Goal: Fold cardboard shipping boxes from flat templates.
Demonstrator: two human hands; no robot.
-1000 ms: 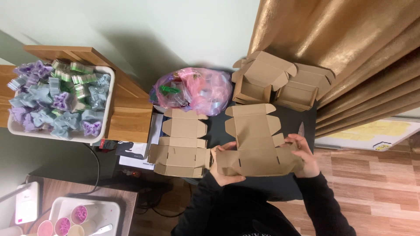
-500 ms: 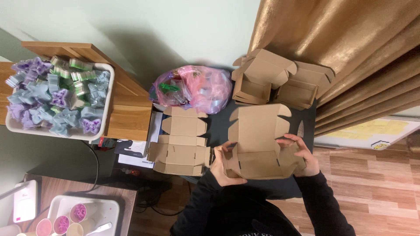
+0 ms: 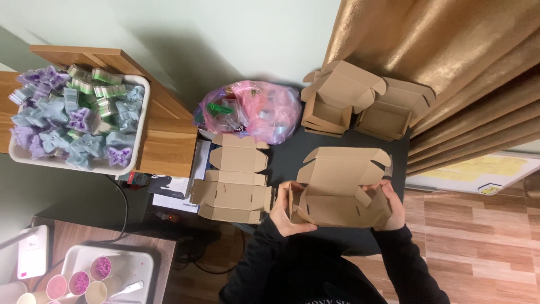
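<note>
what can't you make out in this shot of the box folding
- Head view: the left hand and right hand hold the half-folded cardboard box; its walls hide most of the fingers inside.
- Head view: what is in the pink plastic bag is blurred by the film.
- Head view: the cups at bottom left are cut off by the frame edge.
- Head view: the purple and blue shapes in the white tray are too small to identify.

i'm seeing my left hand (image 3: 286, 211) and right hand (image 3: 392, 204) gripping a half-folded cardboard box (image 3: 337, 194). flat box blanks (image 3: 232, 180) are lying just beside it.
</note>
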